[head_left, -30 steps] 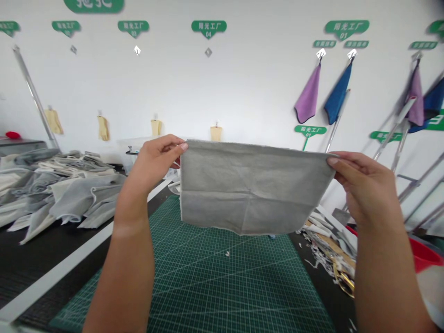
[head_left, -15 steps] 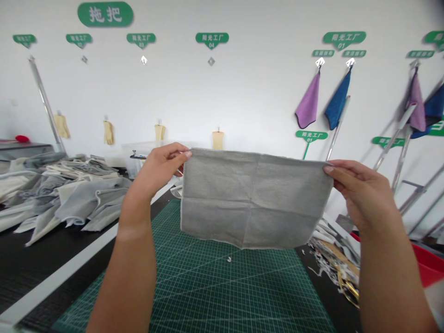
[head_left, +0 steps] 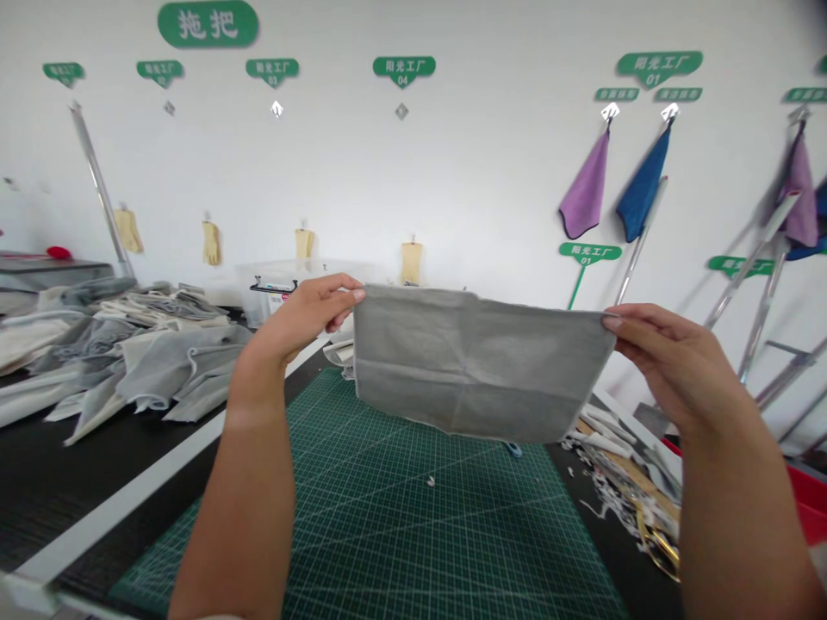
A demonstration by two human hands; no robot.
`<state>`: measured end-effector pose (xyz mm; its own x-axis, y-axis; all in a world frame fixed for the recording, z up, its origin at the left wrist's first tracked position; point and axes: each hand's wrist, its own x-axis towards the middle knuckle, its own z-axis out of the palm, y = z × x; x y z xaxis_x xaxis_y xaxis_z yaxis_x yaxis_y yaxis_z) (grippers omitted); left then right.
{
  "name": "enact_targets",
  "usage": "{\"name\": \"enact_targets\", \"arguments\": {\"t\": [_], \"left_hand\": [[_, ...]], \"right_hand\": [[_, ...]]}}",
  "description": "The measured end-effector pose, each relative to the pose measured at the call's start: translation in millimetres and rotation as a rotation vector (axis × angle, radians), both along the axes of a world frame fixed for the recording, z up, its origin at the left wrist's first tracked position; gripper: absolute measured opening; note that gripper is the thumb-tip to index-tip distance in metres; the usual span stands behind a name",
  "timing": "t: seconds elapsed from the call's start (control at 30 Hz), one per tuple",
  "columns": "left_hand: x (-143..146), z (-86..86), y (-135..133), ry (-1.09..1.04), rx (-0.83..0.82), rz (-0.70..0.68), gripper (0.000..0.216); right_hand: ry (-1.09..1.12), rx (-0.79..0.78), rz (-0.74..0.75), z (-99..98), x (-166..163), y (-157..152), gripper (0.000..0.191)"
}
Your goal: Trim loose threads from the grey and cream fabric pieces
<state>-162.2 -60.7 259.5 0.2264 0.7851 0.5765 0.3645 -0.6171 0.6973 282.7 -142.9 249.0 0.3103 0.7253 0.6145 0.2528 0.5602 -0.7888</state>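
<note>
I hold a grey rectangular cloth (head_left: 478,362) stretched out in the air above the green cutting mat (head_left: 388,534). My left hand (head_left: 310,314) pinches its upper left corner between thumb and fingers. My right hand (head_left: 665,362) pinches the upper right corner the same way. The cloth shows fold creases crossing near its middle, and its lower edge hangs free above the mat.
A heap of grey and cream cloths (head_left: 122,353) lies on the black table at the left. Fabric scraps (head_left: 613,448) and yellow-handled scissors (head_left: 656,538) lie right of the mat, with a red bin (head_left: 807,499) beyond. Purple and blue cloths hang on the wall.
The cloth's lower edge has swung away and up, so the cloth looks shorter. Both hands keep their pinch on the top corners.
</note>
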Motion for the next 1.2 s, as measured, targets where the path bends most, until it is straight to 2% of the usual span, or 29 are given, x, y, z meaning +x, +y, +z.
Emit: {"name": "enact_targets", "arguments": {"t": [0.2,0.37,0.53,0.7,0.83,0.93,1.07,1.2], "left_hand": [[-24.0,-3.9,-1.2,0.278,-0.300,-0.241,0.026],[-29.5,-2.7,-10.3,0.315,-0.377,-0.257,0.024],[-18.9,-3.5,-2.0,0.170,-0.314,-0.245,0.026],[10.1,-6.6,20.2,-0.226,-0.055,-0.124,0.029],[21.6,-3.8,19.4,-0.327,0.082,-0.036,0.029],[9.0,-1.7,10.4,-0.198,0.025,-0.047,0.030],[-27.9,-3.6,0.7,0.129,-0.147,-0.170,0.025],[-58.9,-13.3,2.8,0.479,-0.453,-0.359,0.020]], "right_hand": [[-0.192,-0.181,-0.069,-0.6,6.4,-3.6,0.030],[-0.220,-0.197,-0.116,0.9,5.5,-4.4,0.034],[-0.214,-0.123,-0.140,1.2,-5.9,-5.2,0.030],[-0.176,0.032,-0.175,-1.8,-20.6,4.3,0.024],[-0.174,0.114,-0.178,-2.7,-26.3,7.9,0.022],[-0.240,0.046,-0.116,-2.8,-20.6,3.7,0.022],[-0.409,-0.143,0.003,-4.5,1.8,-3.4,0.024],[-0.628,-0.346,0.222,-6.8,21.9,-6.2,0.020]]}}
